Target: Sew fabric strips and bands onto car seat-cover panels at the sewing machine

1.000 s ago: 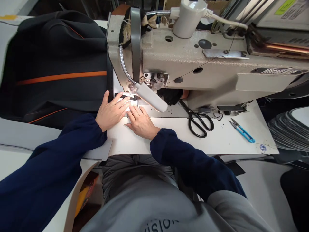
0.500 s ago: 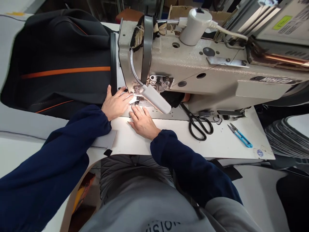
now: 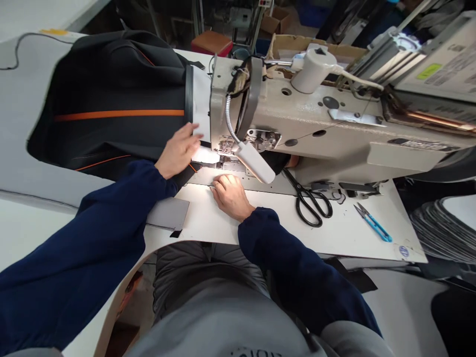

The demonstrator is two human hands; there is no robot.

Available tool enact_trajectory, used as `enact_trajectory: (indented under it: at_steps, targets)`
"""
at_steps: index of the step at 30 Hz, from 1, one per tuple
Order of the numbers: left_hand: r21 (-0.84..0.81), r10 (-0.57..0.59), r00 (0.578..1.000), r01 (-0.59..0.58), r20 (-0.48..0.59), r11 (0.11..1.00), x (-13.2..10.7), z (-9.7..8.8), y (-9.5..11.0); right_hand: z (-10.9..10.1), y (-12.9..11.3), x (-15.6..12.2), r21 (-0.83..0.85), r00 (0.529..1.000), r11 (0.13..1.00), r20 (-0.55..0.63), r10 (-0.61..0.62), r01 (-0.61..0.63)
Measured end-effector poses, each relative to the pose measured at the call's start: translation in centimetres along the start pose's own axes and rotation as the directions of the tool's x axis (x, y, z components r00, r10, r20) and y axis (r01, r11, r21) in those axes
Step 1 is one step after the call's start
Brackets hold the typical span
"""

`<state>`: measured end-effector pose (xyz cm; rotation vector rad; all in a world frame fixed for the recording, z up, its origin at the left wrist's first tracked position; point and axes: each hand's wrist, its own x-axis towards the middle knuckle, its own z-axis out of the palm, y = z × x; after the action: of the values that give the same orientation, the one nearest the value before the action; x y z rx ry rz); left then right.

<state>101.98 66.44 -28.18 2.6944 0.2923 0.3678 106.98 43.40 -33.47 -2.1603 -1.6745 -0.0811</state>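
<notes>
My left hand (image 3: 179, 150) is open, its fingers apart and slightly blurred. It is over the near right edge of a large black fabric piece (image 3: 122, 94) with orange stripes, left of the sewing machine's needle area (image 3: 226, 151). A dark zipper-like strip (image 3: 189, 91) runs along that fabric's edge. Close by the machine bed's front edge, my right hand (image 3: 232, 196) rests with its fingers curled together; whatever is in them, if anything, is hidden. A white lamp head (image 3: 256, 162) hangs just above and right of the needle area.
Black-handled scissors (image 3: 309, 202) lie right of my right hand, and blue thread snips (image 3: 374, 223) farther right. A grey flat piece (image 3: 169, 214) lies near the table's front edge. The sewing machine (image 3: 345, 124) fills the right side. Stacked sheets (image 3: 442, 228) stand far right.
My left hand has moved left from the needle area, and my right hand's fingers have curled in. The black fabric sits farther left from the machine. The whole view has shifted.
</notes>
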Motion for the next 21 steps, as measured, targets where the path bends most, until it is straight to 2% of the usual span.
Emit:
enact_trajectory:
  at_steps: [2, 3, 5, 6, 8, 10, 12, 14, 17, 21]
  targets:
    - [-0.187, -0.212, 0.970, 0.187, -0.121, 0.964, 1.5, -1.2, -1.9, 0.0, 0.1, 0.0, -0.045, 1.000, 0.999, -0.017, 0.001, -0.002]
    - [-0.300, -0.331, 0.936, 0.284, -0.117, 0.911, 2.4, -1.7, -2.7, 0.1, 0.1, -0.1, -0.068, 1.000, 0.998, -0.030, -0.007, 0.005]
    - [-0.467, -0.510, 0.860, 0.451, 0.000, 0.761, 4.3, -2.2, -3.7, 0.2, 0.1, -0.2, -0.087, 0.997, 0.995, -0.056, -0.046, 0.041]
    - [-0.503, -0.552, 0.830, 0.508, 0.071, 0.699, 5.2, -2.3, -3.8, 0.2, 0.2, -0.2, -0.084, 0.995, 0.995, -0.069, -0.068, 0.062]
    - [-0.489, -0.567, 0.806, 0.569, 0.171, 0.661, 6.8, -2.1, -3.5, 0.3, 0.2, -0.4, -0.073, 0.992, 0.993, -0.087, -0.094, 0.088]
    - [-0.358, -0.550, 0.815, 0.576, 0.183, 0.735, 7.9, -1.4, -3.0, 0.3, 0.2, -0.7, -0.078, 0.990, 0.994, -0.105, -0.089, 0.081]
    - [-0.185, -0.536, 0.834, 0.552, 0.132, 0.813, 8.4, -0.4, -2.8, 0.3, 0.2, -0.8, -0.099, 0.989, 0.993, -0.126, -0.084, 0.071]
    - [-0.068, -0.529, 0.846, 0.533, 0.068, 0.843, 8.3, 0.4, -3.1, 0.4, 0.2, -0.9, -0.124, 0.986, 0.989, -0.139, -0.093, 0.076]
    - [-0.039, -0.527, 0.850, 0.528, 0.026, 0.849, 7.3, 1.1, -3.8, 0.5, 0.2, -0.9, -0.155, 0.985, 0.985, -0.140, -0.102, 0.080]
    - [-0.013, -0.519, 0.855, 0.519, 0.015, 0.854, 5.8, 0.9, -3.6, 0.7, 0.2, -0.8, -0.157, 0.982, 0.985, -0.161, -0.102, 0.076]
